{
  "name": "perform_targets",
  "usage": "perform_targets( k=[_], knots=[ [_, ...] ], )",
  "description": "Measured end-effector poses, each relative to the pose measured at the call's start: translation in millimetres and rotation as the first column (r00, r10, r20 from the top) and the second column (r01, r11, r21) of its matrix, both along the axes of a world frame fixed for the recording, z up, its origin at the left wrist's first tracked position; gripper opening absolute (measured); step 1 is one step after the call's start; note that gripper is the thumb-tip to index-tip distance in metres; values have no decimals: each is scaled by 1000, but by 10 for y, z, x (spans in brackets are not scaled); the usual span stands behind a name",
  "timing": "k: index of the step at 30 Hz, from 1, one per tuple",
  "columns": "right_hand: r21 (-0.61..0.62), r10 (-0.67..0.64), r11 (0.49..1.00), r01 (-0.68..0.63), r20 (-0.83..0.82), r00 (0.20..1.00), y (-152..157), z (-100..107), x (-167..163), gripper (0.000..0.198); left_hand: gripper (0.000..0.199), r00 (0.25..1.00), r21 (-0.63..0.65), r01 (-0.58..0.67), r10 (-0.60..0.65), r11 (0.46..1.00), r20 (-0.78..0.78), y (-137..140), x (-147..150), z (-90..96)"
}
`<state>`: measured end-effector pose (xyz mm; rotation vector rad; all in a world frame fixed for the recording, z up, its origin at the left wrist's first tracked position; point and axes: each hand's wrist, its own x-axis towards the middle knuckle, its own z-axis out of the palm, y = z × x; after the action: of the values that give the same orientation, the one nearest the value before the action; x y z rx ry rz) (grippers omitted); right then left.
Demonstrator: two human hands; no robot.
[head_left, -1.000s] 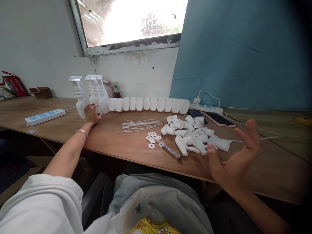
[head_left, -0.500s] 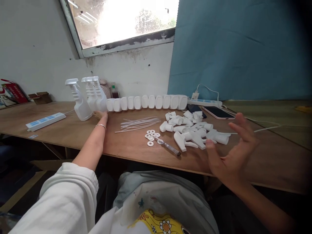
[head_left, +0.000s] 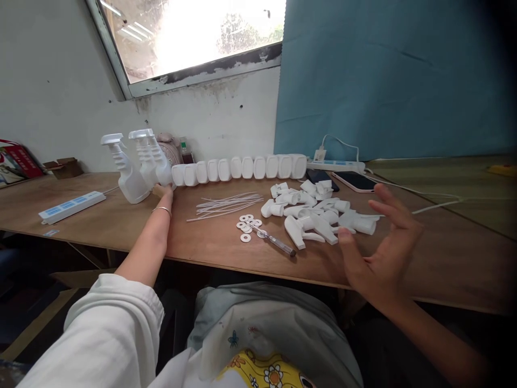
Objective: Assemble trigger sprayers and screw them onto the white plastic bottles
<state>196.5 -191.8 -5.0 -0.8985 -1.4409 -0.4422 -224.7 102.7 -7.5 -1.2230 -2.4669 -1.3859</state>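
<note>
My left hand [head_left: 162, 191] is stretched forward at the foot of a white spray bottle [head_left: 162, 167], closed around its lower part; some of the fingers are hidden. Beside that bottle stand other white spray bottles [head_left: 133, 183] with trigger heads fitted. On the right, my right hand [head_left: 383, 248] hovers over the table edge with thumb and fingers apart, holding nothing. Its thumb is nearest to a pile of loose white trigger spray heads [head_left: 311, 222]. White thin tubes [head_left: 226, 205], white ring washers [head_left: 245, 237] and a clear-handled screwdriver [head_left: 278, 245] lie between my hands.
A row of white bottles [head_left: 236, 168] lies along the wall, bases facing me. Two phones, one a pink-edged phone [head_left: 354, 181], lie by a power strip [head_left: 337, 165] with cables. Another power strip [head_left: 72, 207] and a cardboard box [head_left: 62, 168] are at the left.
My left hand and the bottle in it have shifted slightly left, closer to the other standing bottles. The view has turned a little; my right hand keeps its spread pose.
</note>
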Motion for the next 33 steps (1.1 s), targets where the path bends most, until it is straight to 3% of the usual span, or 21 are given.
perform_targets(
  k=[4,9,15,19,23,25,27,28,31,33],
  knots=[
    [55,23,998,-26,53,998,39,-20,51,60,49,993,-1,-10,10,1000,120,-144,14,10],
    [56,48,997,-48,14,999,40,-34,58,58,48,985,24,110,-112,994,131,-568,31,29],
    [26,70,997,-70,-8,997,24,-25,22,55,44,927,13,342,-340,939,160,-1716,-57,123],
    [40,98,994,-98,-14,995,24,-11,-6,55,55,931,-133,358,-343,924,124,-2514,-77,182],
    [-23,215,976,-217,-64,975,-67,-11,-106,52,47,949,-152,267,-287,952,-130,-2912,188,161],
    [-185,297,933,-309,-93,950,-130,22,-186,51,37,896,-50,345,-345,937,-281,-2952,400,187],
    [-386,366,830,-402,-165,916,-155,117,-268,51,30,824,117,430,-336,895,-456,-2917,623,291],
    [-470,399,755,-457,-223,889,-144,195,-306,52,30,782,212,473,-296,855,-549,-2882,730,377],
    [-444,519,599,-666,-419,745,-33,528,-405,54,30,557,301,668,-189,680,-809,-2766,1006,738],
    [-339,555,567,-751,-517,652,49,774,-456,43,30,389,227,756,-143,614,-910,-2720,1137,987]
  ],
)
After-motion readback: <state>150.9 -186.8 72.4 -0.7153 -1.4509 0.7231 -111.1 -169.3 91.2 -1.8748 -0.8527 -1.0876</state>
